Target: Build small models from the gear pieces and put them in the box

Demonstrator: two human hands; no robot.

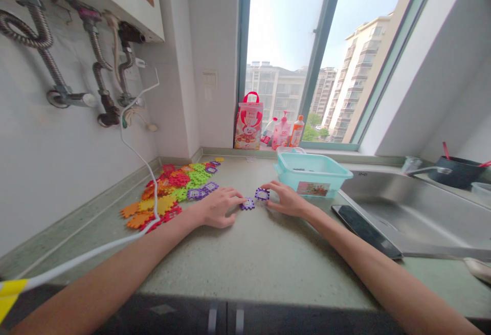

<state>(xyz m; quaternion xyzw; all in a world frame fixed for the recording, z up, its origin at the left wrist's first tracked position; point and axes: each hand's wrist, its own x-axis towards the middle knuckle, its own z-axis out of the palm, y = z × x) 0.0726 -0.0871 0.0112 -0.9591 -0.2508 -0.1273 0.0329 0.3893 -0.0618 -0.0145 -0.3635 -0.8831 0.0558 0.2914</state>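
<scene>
My left hand (pixel 218 206) rests on the green counter (pixel 249 263), its fingertips pinching a small purple puzzle piece (pixel 247 203). My right hand (pixel 287 200) pinches a second purple piece (pixel 262 194) right beside the first; the two pieces almost touch. A heap of interlocking foam pieces (pixel 172 186) in red, orange, yellow, green and purple lies to the left of my left hand, along the wall.
A teal plastic tub (pixel 311 174) stands just behind my right hand. A black phone (pixel 364 228) lies at the steel sink's (pixel 422 212) edge. A white cable (pixel 141 171) hangs over the foam pieces. Bottles and a pink bag (pixel 249 120) stand on the window sill.
</scene>
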